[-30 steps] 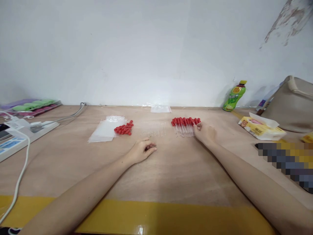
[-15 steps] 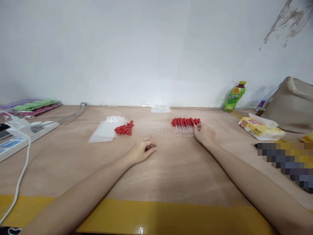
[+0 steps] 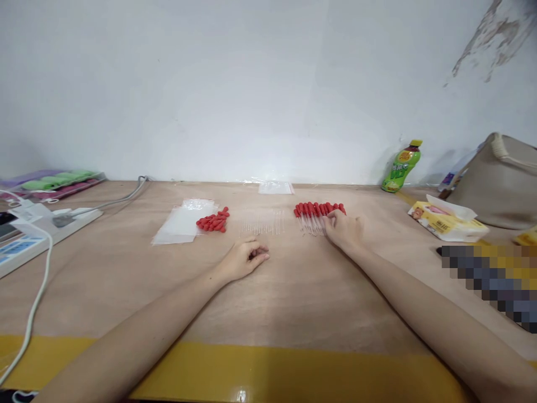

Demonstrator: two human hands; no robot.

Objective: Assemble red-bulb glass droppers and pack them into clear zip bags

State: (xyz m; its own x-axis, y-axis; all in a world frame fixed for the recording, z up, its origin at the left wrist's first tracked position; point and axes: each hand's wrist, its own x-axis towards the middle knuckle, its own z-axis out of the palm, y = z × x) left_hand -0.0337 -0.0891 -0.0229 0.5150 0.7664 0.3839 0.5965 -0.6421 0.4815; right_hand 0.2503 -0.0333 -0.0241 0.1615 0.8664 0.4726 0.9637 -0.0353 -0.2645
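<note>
Our right hand (image 3: 344, 230) touches red-bulbed, clear-tubed droppers (image 3: 311, 209), perhaps squaring their row (grip unclear); our left hand (image 3: 242, 259) curls loosely, empty.

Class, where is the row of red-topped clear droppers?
The droppers lie right of centre in the head view, right of the thin clear tubes, by the right hand.

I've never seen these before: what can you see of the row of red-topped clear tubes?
The row of slim clear tubes with bulbous red tops lies on the brown tabletop, red ends toward the white wall. Tops look rubbery; tubes, glass or plastic. The right hand covers part of its right end, apparently touching it.
</note>
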